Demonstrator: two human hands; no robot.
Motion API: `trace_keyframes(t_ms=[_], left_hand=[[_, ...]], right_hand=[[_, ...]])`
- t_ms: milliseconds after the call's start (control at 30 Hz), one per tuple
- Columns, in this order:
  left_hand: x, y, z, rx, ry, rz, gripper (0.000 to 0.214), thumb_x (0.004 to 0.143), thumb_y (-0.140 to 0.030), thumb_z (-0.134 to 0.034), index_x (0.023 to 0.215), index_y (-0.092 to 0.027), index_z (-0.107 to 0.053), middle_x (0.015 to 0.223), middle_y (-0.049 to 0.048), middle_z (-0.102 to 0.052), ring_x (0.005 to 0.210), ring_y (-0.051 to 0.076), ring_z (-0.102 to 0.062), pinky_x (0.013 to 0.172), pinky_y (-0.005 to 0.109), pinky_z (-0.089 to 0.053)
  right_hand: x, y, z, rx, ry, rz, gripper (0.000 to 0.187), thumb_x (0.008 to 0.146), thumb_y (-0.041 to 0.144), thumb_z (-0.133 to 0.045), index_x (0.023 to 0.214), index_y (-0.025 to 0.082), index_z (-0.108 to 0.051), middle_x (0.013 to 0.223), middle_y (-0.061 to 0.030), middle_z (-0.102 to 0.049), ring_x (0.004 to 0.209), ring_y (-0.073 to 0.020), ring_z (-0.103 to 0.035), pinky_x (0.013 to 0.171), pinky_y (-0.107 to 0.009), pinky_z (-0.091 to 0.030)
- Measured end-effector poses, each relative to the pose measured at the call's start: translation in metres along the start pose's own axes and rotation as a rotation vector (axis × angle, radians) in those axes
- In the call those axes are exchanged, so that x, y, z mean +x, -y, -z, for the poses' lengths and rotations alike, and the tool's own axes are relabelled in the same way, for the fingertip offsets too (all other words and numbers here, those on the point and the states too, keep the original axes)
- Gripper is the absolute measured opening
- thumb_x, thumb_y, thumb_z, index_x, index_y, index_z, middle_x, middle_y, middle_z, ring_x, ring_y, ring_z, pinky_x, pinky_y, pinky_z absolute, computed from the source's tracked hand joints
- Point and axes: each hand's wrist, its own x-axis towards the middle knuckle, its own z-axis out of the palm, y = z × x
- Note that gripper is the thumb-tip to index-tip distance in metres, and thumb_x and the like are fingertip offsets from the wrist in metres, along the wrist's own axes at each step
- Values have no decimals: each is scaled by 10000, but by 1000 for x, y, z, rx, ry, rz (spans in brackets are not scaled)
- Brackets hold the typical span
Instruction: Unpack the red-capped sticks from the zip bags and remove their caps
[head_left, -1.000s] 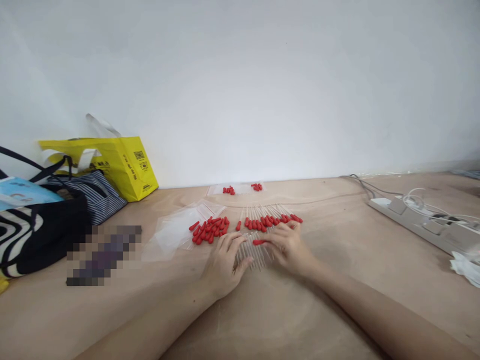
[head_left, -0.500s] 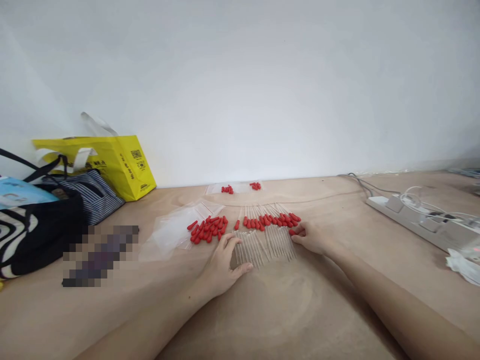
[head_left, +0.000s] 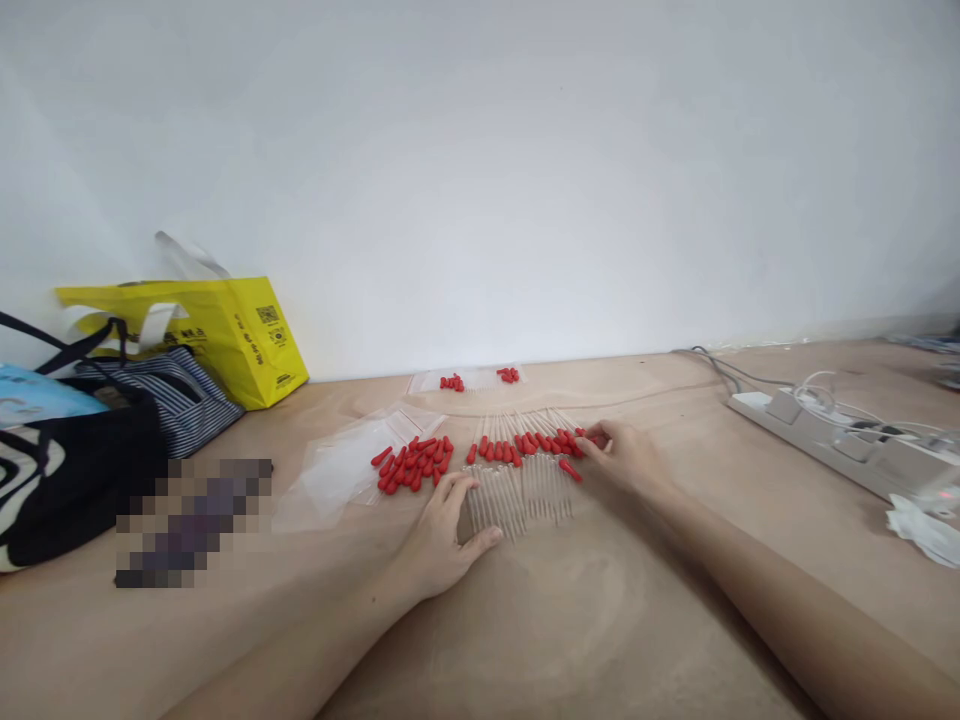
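Note:
My left hand (head_left: 446, 530) rests on the table with thumb and fingers apart, at the left side of a batch of thin clear glass tubes (head_left: 495, 500). A second batch of tubes (head_left: 547, 488) lies right beside it. Behind them runs a row of droppers with red rubber bulbs (head_left: 529, 443), their clear tubes pointing away from me. At the row's right end, my right hand (head_left: 619, 452) has thumb and fingers closed around a red bulb, partly hidden. One loose red bulb (head_left: 571, 470) lies just below that hand. A pile of red bulbs (head_left: 412, 466) sits left of the row.
Clear plastic bags (head_left: 322, 475) lie under and beside the pile. Further back, another bag holds red-bulbed droppers (head_left: 452, 383). A yellow bag (head_left: 255, 340), striped bag (head_left: 199, 385) and black bag (head_left: 90, 470) stand left. At right are a power strip (head_left: 825, 440) and crumpled tissue (head_left: 922, 530).
My right hand has moved slightly up and away, from the loose bulb to the end of the row. That bulb now lies uncovered at the tubes' upper right. My left hand stays put.

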Motion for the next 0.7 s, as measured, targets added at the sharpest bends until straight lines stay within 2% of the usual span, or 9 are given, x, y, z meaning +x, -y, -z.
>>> trace_keyframes(t_ms=[167, 333, 567, 700], left_hand=[[0, -1, 2, -4, 19, 10, 405, 743, -391, -546, 1067, -184, -420, 1123, 105, -448, 1070, 251, -440, 881, 426, -398], [-1, 1, 0, -25, 18, 10, 398, 747, -382, -543, 1077, -199, -421, 1131, 101, -435, 1076, 258, -435, 884, 435, -393], [-2, 3, -1, -27, 13, 0, 406, 736, -366, -563, 1082, -209, -420, 1142, 95, -431, 1088, 258, -427, 890, 434, -388], [-1, 2, 0, -17, 11, 3, 404, 732, -370, -563, 1075, -206, -426, 1133, 94, -436, 1090, 254, -430, 890, 425, -393]], right_hand=[[15, 11, -10, -195, -43, 79, 344, 740, 493, -465, 800, 205, -644, 832, -59, -630, 870, -229, -521, 755, -351, -287], [22, 11, -21, -290, 21, 77, 415, 737, 539, -450, 834, 194, -659, 851, -97, -634, 899, -264, -501, 771, -389, -270], [22, 11, -22, -250, 47, 45, 363, 747, 505, -473, 834, 206, -660, 751, -81, -659, 874, -249, -531, 770, -373, -284], [23, 9, -22, -60, 44, -21, 332, 686, 505, -553, 831, 224, -654, 779, -42, -669, 826, -217, -568, 750, -334, -325]])
